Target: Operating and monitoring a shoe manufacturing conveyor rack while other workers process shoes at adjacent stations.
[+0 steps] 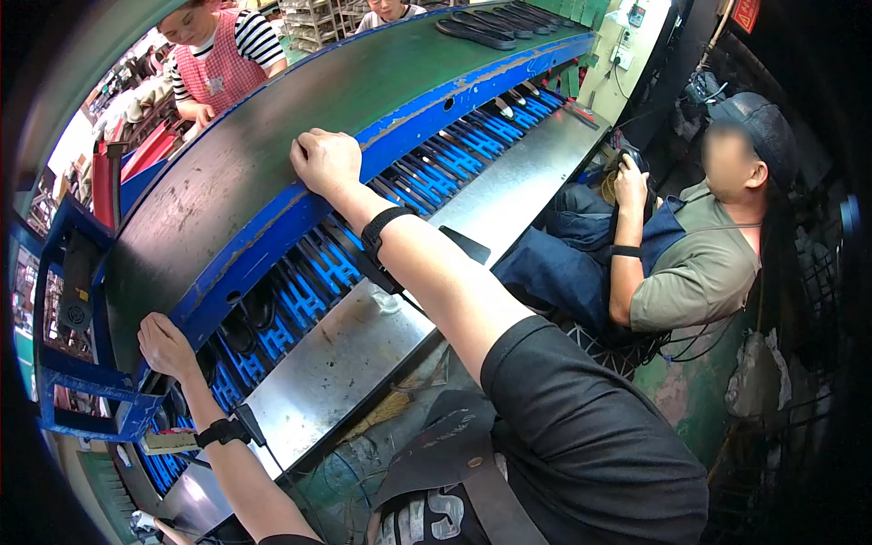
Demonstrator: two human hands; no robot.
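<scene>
A long belt conveyor [272,136] with a dark green top and a blue side rail [245,236] curves across in front of me. My right hand [329,162] rests on the belt by the rail, its fingers curled under and closed. Nothing shows in it. Near the belt's left end, my left hand [165,345] lies at the rail's corner with its fingers bent down, and I see nothing held there either. Each wrist wears a black strap. Dark shoe soles [481,34] lie at the belt's far right end.
Below the rail run a blue slotted rack [318,268] and a metal shelf [331,381]. Dark footwear [241,329] sits under the rail. A seated co-worker [690,245] at right holds a dark object. Across the belt stands a person in a checked apron [222,68].
</scene>
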